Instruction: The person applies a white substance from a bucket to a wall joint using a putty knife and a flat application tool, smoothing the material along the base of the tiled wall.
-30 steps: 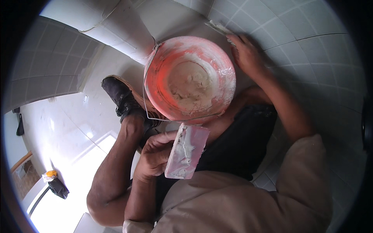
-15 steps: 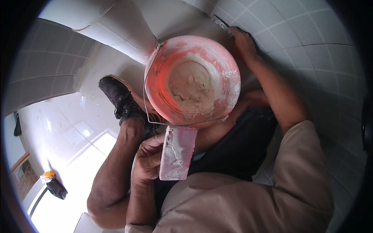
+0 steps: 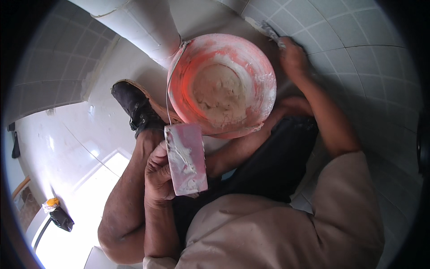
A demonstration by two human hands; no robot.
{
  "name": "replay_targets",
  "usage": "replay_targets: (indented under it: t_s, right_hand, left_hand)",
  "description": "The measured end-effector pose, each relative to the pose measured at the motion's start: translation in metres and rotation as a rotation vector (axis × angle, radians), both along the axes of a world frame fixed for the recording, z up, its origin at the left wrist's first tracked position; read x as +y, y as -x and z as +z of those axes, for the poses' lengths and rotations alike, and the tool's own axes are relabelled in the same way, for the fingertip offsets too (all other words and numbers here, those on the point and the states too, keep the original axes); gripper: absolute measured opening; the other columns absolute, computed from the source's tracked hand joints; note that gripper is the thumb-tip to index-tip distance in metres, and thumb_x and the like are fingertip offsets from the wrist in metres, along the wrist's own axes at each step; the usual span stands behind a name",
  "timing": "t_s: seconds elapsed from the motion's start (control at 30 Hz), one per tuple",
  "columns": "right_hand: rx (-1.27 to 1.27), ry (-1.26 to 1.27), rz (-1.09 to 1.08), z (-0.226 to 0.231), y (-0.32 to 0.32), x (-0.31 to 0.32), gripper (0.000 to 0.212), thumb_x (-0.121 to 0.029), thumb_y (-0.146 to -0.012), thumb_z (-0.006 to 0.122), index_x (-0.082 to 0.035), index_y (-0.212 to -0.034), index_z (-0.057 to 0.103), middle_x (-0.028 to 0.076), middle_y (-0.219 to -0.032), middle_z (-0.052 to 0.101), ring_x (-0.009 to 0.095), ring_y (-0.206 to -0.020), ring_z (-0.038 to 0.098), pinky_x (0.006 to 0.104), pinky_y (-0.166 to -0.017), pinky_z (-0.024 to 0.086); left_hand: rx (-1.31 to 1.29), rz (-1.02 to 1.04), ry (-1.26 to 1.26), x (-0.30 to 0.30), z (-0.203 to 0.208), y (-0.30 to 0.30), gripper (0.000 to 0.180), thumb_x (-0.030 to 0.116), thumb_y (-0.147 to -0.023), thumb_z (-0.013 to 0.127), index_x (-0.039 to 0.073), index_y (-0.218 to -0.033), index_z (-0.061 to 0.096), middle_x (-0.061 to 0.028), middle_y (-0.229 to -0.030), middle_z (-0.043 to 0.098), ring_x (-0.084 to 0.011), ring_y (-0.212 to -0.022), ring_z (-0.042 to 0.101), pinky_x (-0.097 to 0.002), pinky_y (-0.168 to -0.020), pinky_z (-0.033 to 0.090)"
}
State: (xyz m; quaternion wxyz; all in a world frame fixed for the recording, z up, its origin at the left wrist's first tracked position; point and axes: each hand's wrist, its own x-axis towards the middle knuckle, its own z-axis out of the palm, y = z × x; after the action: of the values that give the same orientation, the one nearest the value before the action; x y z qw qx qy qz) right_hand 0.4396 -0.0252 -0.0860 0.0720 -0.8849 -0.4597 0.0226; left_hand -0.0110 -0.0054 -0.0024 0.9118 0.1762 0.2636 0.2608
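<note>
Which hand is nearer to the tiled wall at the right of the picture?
Right. The right hand is close beside that tiled wall; whether they touch is unclear. The left hand is farther off, holding a pink board on the person's side of the bucket.

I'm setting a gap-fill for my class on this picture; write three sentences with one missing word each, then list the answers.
1. The board in the left hand is coloured ____ under its pale smears.
2. In the picture, the right hand, holding a smeared tool, is to the ____ of the bucket.
3. The laced shoe has a ____-coloured upper.

Missing words: pink; right; black.
</note>
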Motion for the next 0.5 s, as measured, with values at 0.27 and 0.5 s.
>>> replay_targets:
  t_s: [0.27,0.5]
  right_hand:
    - [0.221,-0.286,0.344,0.176,0.093,-0.052,0.030,-0.001,-0.085,0.058,-0.004,-0.114,0.064,0.016,-0.098,0.068,0.035,-0.085,0.066,0.0400,-0.076,0.053]
    - [-0.194,0.183,0.744,0.126,0.143,-0.012,0.025,-0.009,-0.083,0.056,-0.011,-0.101,0.073,0.008,-0.096,0.070,0.023,-0.100,0.063,0.0402,-0.097,0.040]
  left_hand:
    - [0.029,-0.027,-0.021,0.006,-0.011,-0.003,0.063,0.008,-0.081,0.073,-0.001,-0.137,0.047,-0.0153,-0.122,0.063,-0.0254,-0.107,0.065,-0.0399,-0.095,0.054]
    - [0.178,-0.124,-0.141,0.004,-0.009,-0.015,0.062,0.001,-0.077,0.065,-0.001,-0.137,0.050,-0.0123,-0.123,0.064,-0.0208,-0.111,0.062,-0.0332,-0.096,0.049]
